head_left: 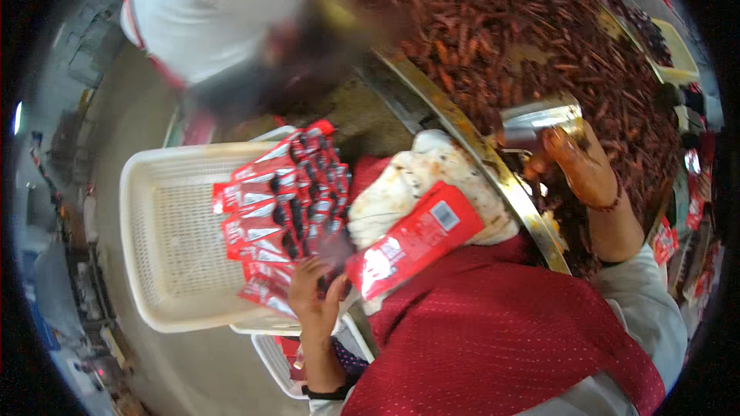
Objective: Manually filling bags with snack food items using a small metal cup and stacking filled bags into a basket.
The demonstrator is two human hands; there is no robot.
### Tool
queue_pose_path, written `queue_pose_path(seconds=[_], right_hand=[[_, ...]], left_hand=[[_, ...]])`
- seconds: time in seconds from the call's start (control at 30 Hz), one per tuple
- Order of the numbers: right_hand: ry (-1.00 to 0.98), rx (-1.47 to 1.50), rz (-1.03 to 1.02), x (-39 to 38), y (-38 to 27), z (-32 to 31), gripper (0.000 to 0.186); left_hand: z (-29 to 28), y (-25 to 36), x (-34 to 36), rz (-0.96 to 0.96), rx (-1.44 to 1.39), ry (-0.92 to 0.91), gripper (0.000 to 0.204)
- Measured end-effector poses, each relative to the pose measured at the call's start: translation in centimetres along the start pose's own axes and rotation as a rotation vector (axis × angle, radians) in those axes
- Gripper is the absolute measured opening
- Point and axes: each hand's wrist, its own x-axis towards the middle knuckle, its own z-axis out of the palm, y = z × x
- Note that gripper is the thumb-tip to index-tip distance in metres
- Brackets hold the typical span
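My left hand [316, 296] has its fingers apart beside a pile of red-and-silver packets [285, 216] in a white plastic basket [158, 239], touching or very close to the lowest ones. My oil-coated right hand [574, 169], a beaded bracelet at its wrist, grips a shiny metal container [539, 115] over a large heap of reddish-brown, oily strips [501, 23] in a metal-edged trough [432, 100]. A red packet with a barcode [412, 239] lies diagonally on a crumpled, stained white cloth [428, 158] between my hands, just above my red dotted apron.
A co-worker [208, 11] in white with red trim stands at upper left, blurred near the hands. A second white basket [270, 370] sits lower, below the first, above the grey floor [131, 362]. A pale yellow bin [678, 54] stands at the far right among more red packets.
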Motion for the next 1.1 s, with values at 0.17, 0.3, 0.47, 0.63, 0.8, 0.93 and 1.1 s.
queue_pose_path(seconds=[0.17, 0.3, 0.47, 0.63, 0.8, 0.93, 1.1], right_hand=[[0.133, -0.019, -0.012, -0.3, -0.2, -2.4, 0.033], [0.155, -0.039, -0.042, -1.6, 0.3, -4.7, 0.039], [0.209, -0.058, 0.043, -2.1, 1.4, -6.5, 0.046], [0.055, 0.019, 0.225, -1.8, 4.3, -6.6, 0.054], [0.012, 0.454, 0.445, -1.6, 3.5, -3.4, 0.047], [-0.115, 0.632, 0.670, -2.2, 4.3, -4.2, 0.048], [-0.613, -0.542, 0.345, -1.8, 1.2, -4.3, 0.061]], left_hand=[[10.7, 7.1, 7.5, 0.080, 0.019, -0.274, 0.029], [15.4, 3.8, 8.2, -0.146, -0.308, -0.554, 0.019], [14.3, 6.6, 7.9, 0.134, -0.040, -0.596, 0.014], [14.0, 6.3, 7.0, 0.204, -0.325, -0.788, 0.016], [11.1, 7.5, 8.7, -0.318, -0.767, -0.655, 0.017], [9.9, 11.1, 10.3, -0.287, -0.801, -0.488, 0.019], [11.3, 14.6, 10.4, -0.253, -0.812, -0.554, 0.026]])
